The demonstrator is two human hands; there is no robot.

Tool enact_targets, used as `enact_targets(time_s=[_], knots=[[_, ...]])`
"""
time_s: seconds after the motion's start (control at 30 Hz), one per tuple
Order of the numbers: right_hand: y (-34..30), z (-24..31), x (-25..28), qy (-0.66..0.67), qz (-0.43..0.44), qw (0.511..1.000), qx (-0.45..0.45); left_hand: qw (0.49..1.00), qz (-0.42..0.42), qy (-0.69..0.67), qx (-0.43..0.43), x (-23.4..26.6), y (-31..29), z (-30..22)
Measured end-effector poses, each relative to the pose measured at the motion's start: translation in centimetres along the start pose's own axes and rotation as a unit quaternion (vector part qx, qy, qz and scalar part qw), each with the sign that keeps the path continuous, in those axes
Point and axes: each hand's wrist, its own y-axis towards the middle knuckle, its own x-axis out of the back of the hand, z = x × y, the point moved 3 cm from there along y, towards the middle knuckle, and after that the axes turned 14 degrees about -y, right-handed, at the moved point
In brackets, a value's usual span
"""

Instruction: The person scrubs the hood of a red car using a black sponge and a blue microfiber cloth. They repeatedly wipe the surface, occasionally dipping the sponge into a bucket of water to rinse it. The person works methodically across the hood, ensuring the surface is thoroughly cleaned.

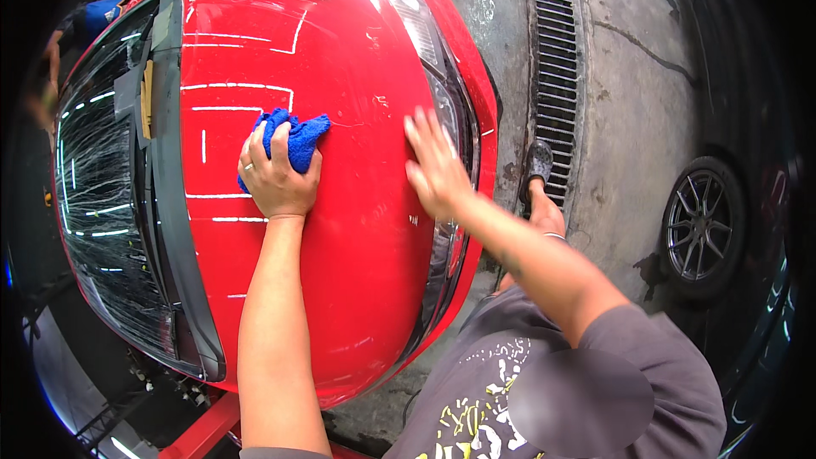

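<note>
A blue microfiber cloth lies bunched on the glossy red car hood. My left hand presses down on it, fingers curled round the cloth, with a ring on one finger. Some of the cloth sticks out beyond my fingertips and beside my thumb. My right hand is at the hood's front edge by the headlight, its fingers stretched out and holding nothing. Slight blur softens the right fingertips, so I cannot tell whether they touch the paint.
Left of the hood is the streaked windshield, with a piece of brown cardboard at its base. A metal floor drain grate runs along the concrete. A dark car's wheel stands at right. Another person is at far left.
</note>
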Motion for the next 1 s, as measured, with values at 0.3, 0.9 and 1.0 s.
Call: enact_targets(time_s=[0.3,0.9,1.0], knots=[[-5.1,0.3,0.5,-0.022,0.109,0.993,0.033,1.000,0.003,0.000,0.001,-0.3,-0.2,0.2],[16.5,-6.0,1.2,-0.037,0.001,0.998,0.052,1.000,0.012,-0.029,0.000,-0.3,1.0,-0.1],[20.4,-7.5,0.8,-0.047,0.009,0.997,0.065,0.999,0.021,-0.031,-0.003,-0.4,0.8,-0.1]])
